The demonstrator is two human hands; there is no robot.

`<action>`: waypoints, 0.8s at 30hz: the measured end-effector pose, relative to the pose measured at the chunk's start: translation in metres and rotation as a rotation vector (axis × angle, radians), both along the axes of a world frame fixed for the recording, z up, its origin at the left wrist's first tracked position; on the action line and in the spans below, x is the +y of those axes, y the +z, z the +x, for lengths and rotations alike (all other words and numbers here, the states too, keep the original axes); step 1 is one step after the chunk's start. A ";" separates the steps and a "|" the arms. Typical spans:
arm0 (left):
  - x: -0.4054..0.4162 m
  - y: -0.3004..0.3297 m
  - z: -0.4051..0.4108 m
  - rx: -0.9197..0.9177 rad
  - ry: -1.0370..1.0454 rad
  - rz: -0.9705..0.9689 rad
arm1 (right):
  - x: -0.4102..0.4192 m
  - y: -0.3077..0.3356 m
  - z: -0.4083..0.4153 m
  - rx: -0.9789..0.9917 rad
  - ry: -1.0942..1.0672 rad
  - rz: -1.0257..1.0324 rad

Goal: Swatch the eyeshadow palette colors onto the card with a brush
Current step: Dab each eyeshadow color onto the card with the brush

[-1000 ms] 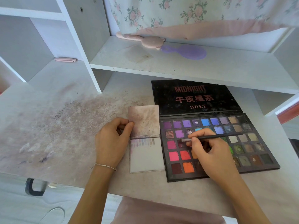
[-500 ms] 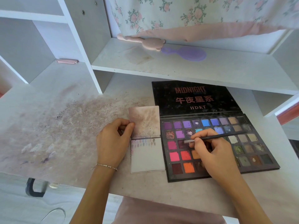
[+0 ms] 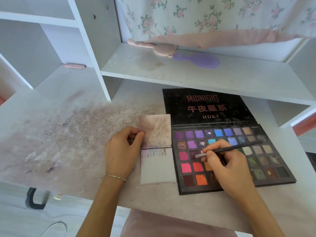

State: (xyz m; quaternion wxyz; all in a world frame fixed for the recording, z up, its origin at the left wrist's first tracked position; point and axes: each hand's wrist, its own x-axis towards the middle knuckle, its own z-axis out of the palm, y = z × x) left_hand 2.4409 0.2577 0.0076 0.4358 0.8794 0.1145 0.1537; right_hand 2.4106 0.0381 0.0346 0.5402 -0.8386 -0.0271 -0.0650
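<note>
An open black eyeshadow palette (image 3: 227,117) lies on the desk, its lid flat behind rows of coloured pans. Left of it lies a folded white card (image 3: 158,168); its upper flap is stained pink-brown and its lower half carries a row of small swatches along the top. My left hand (image 3: 122,151) pinches the left edge of the card's upper flap. My right hand (image 3: 227,166) grips a thin dark brush (image 3: 229,149). The brush tip sits over a dark plum pan in the palette's third row. My right hand hides several pans.
The desk (image 3: 68,134) left of the card is smeared with powder. A shelf (image 3: 188,74) overhangs the palette's back, holding a pink brush (image 3: 159,47) and a purple hairbrush (image 3: 200,60). A floral cloth (image 3: 213,16) hangs above. A pink cushion (image 3: 171,226) sits below the desk edge.
My right hand and the brush have shifted slightly left and down across the palette, and the tip is now over the dark plum pan. My left hand still holds the card.
</note>
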 end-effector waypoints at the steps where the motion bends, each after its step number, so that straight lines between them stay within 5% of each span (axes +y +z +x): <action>1: 0.000 0.000 0.000 -0.003 -0.002 0.000 | 0.003 0.002 -0.001 -0.005 0.008 0.016; 12: 0.000 0.001 0.000 -0.006 -0.007 0.007 | 0.060 -0.002 0.000 0.068 0.257 0.052; 24: 0.001 -0.001 0.000 -0.015 -0.015 0.021 | 0.071 -0.007 0.003 0.056 0.299 -0.032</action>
